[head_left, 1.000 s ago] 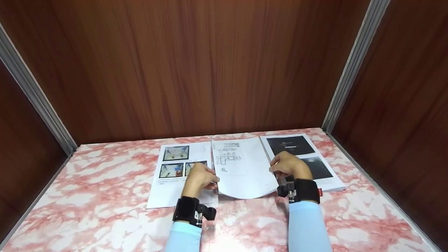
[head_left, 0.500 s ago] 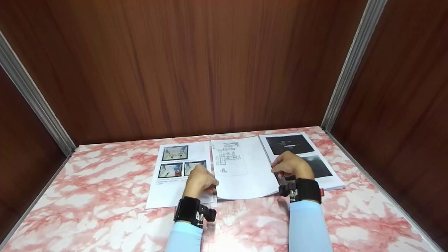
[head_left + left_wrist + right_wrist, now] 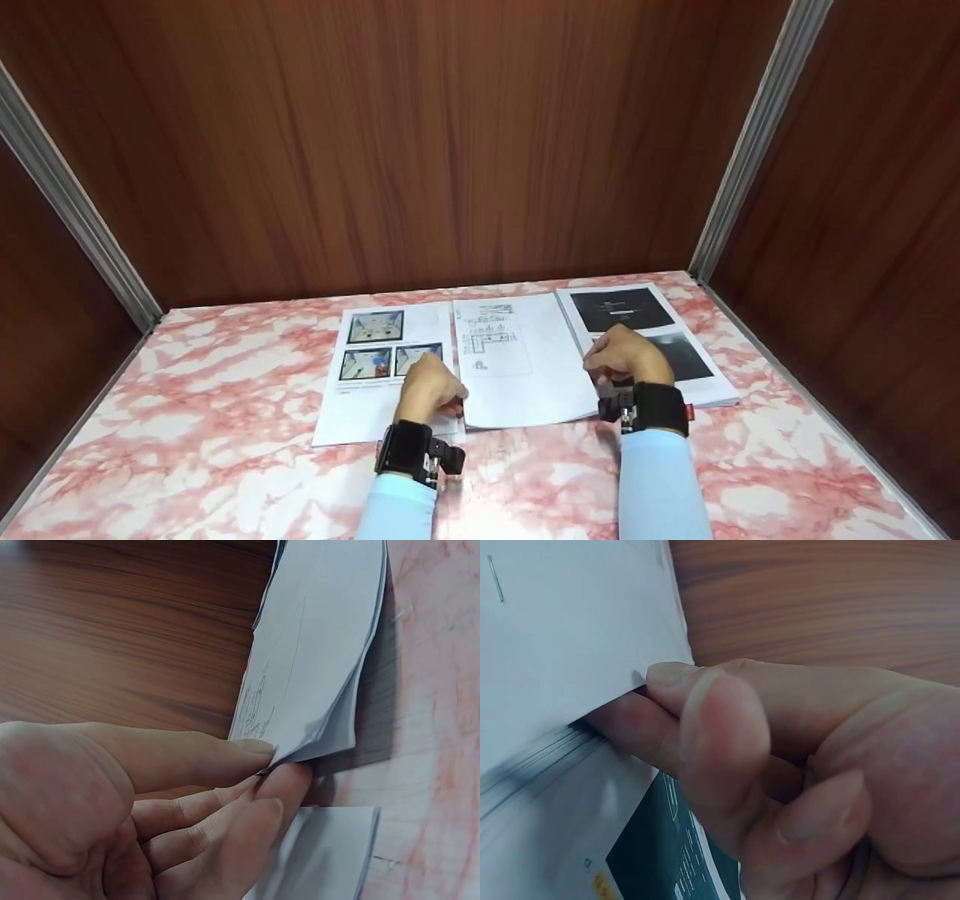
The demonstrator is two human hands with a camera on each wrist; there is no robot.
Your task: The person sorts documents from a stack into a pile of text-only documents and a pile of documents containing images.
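Middle papers (image 3: 525,367) have flattened (less bowed), pinched by left fingers (image 3: 240,847) and right fingers (image 3: 724,735).

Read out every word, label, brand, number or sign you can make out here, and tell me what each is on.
None can be read with certainty.
Middle page: small writing around the line drawing, too small.
Left page: lines below the pictures, too small.
Right stack: pale lettering on the upper dark picture, too small.
Red tag on the right wrist strap: too small.
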